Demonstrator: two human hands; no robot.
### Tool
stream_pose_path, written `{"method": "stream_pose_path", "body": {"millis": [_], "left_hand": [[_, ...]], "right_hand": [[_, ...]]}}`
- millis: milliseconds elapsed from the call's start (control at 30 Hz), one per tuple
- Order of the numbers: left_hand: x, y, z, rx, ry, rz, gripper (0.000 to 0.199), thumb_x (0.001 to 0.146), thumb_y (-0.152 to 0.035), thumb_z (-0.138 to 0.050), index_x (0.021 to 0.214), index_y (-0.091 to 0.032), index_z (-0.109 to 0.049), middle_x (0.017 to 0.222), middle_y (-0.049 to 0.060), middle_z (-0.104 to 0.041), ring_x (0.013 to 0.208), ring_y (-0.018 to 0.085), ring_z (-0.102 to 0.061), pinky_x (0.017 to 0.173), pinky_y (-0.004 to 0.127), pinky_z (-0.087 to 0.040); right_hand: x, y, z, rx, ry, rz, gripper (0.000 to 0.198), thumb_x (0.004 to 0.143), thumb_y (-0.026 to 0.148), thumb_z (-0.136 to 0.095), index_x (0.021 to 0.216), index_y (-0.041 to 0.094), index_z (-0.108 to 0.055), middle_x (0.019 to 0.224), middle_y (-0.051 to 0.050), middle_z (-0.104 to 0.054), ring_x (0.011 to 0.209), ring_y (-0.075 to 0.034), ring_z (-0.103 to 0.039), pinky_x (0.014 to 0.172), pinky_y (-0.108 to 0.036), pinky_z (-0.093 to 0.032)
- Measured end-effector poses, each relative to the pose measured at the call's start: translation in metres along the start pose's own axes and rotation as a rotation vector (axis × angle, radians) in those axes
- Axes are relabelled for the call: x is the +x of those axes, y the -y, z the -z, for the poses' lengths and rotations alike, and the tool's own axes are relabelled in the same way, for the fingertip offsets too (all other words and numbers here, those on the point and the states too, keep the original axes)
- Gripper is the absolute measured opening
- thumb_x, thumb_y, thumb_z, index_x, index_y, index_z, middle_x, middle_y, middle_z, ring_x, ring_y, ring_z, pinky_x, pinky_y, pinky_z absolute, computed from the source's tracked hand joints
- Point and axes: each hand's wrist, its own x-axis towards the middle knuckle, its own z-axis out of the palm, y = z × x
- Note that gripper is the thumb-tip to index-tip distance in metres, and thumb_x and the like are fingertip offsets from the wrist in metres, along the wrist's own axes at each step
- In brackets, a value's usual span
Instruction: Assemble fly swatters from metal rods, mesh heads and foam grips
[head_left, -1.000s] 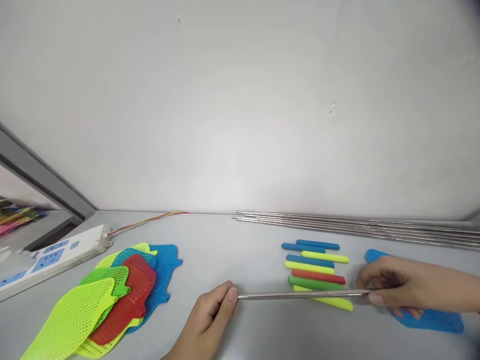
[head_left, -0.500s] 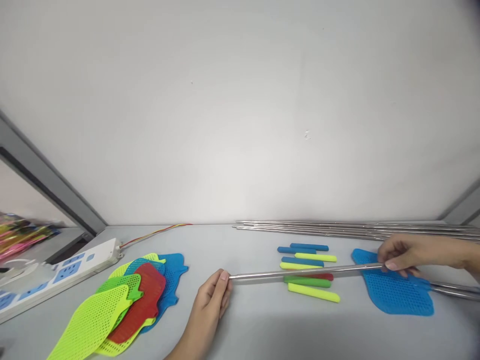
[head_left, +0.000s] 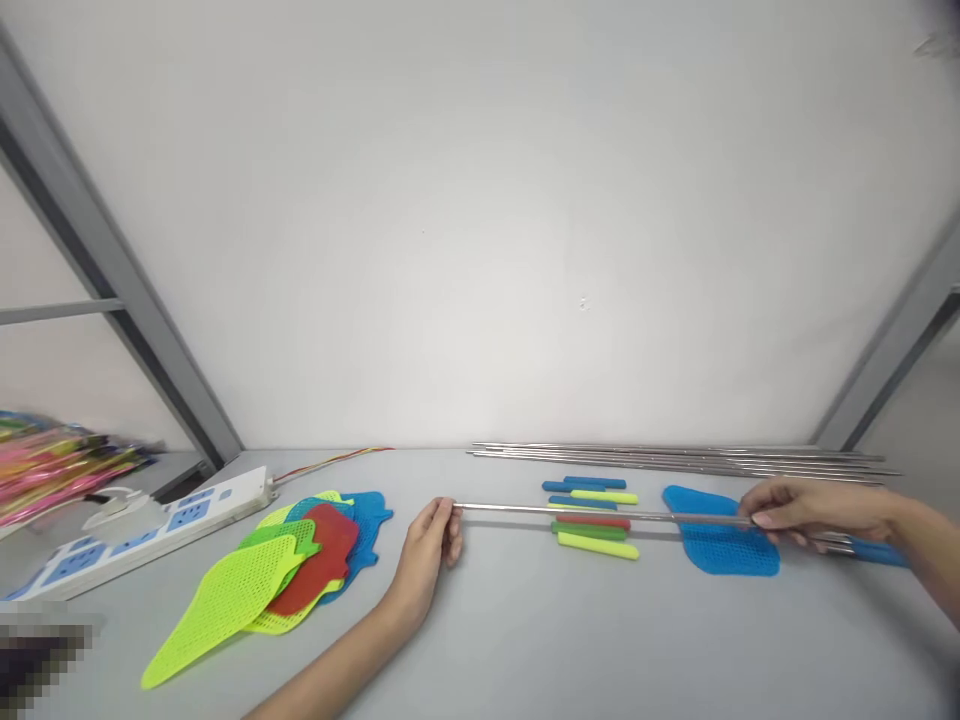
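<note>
A thin metal telescopic rod (head_left: 525, 509) stretches level across the table, pinched at its left tip by my left hand (head_left: 429, 545). My right hand (head_left: 814, 508) grips the rod's thicker right end, fingers wrapped round it. Below that hand lies a blue fly swatter head (head_left: 724, 545), partly covered by the rod and fingers. Metal shafts with a blue handle (head_left: 877, 552) show to the right of it. Beneath the rod, between my hands, are several coloured handle sleeves (head_left: 598, 546) in blue, yellow, green and red.
Left of my left hand, perforated fly swatter heads (head_left: 232, 590) lie overlapped in yellow, green, red and blue. A white power strip (head_left: 225, 490) with a plug is beyond them. Several metal rods (head_left: 645, 458) lie along the wall. Colourful wrapped items (head_left: 60, 460) are at far left.
The view has shifted and tilted, so more of both side frames shows. Both hands still hold the rod, which now looks more level and nearer the back of the table.
</note>
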Motion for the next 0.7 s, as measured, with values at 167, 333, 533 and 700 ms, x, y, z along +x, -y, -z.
{"method": "stream_pose_path", "body": {"millis": [167, 333, 533, 700], "left_hand": [[0.0, 0.002, -0.004, -0.339, -0.033, -0.001, 0.011, 0.073, -0.023, -0.049, 0.068, -0.014, -0.045, 0.059, -0.001, -0.047, 0.051, 0.008, -0.05, 0.05, 0.02, -0.042], [0.008, -0.018, -0.016, -0.711, -0.196, 0.32, 0.013, 0.081, -0.018, -0.033, 0.07, -0.014, -0.04, 0.076, 0.009, -0.051, 0.07, 0.015, -0.057, 0.056, 0.029, -0.048], [0.012, -0.056, -0.051, -0.94, -0.245, 0.183, 0.024, 0.075, -0.038, -0.046, 0.071, -0.018, -0.033, 0.08, 0.004, -0.051, 0.072, 0.016, -0.057, 0.06, 0.038, -0.047], [0.003, -0.049, -0.077, -1.029, -0.308, 0.308, 0.023, 0.082, -0.022, -0.028, 0.061, -0.016, -0.034, 0.048, -0.005, -0.036, 0.041, 0.007, -0.043, 0.053, 0.027, -0.044]], "right_hand": [[-0.01, -0.016, -0.015, 0.646, -0.073, 0.192, 0.009, 0.071, 0.023, -0.055, 0.067, 0.015, -0.059, 0.051, 0.002, -0.041, 0.041, -0.004, -0.035, 0.037, -0.012, -0.032], [-0.004, -0.001, -0.032, 1.199, -0.205, 0.3, 0.01, 0.074, 0.011, -0.048, 0.071, 0.012, -0.057, 0.058, -0.001, -0.046, 0.042, -0.004, -0.04, 0.036, -0.013, -0.035], [0.02, 0.04, -0.057, 1.669, -0.482, 0.227, 0.013, 0.077, 0.026, -0.045, 0.073, 0.016, -0.053, 0.06, -0.003, -0.052, 0.054, -0.015, -0.053, 0.045, -0.031, -0.046], [0.025, 0.067, -0.083, 1.992, -0.533, 0.157, 0.029, 0.082, 0.021, -0.018, 0.055, 0.019, -0.029, 0.041, 0.005, -0.039, 0.04, -0.009, -0.047, 0.043, -0.027, -0.044]]}}
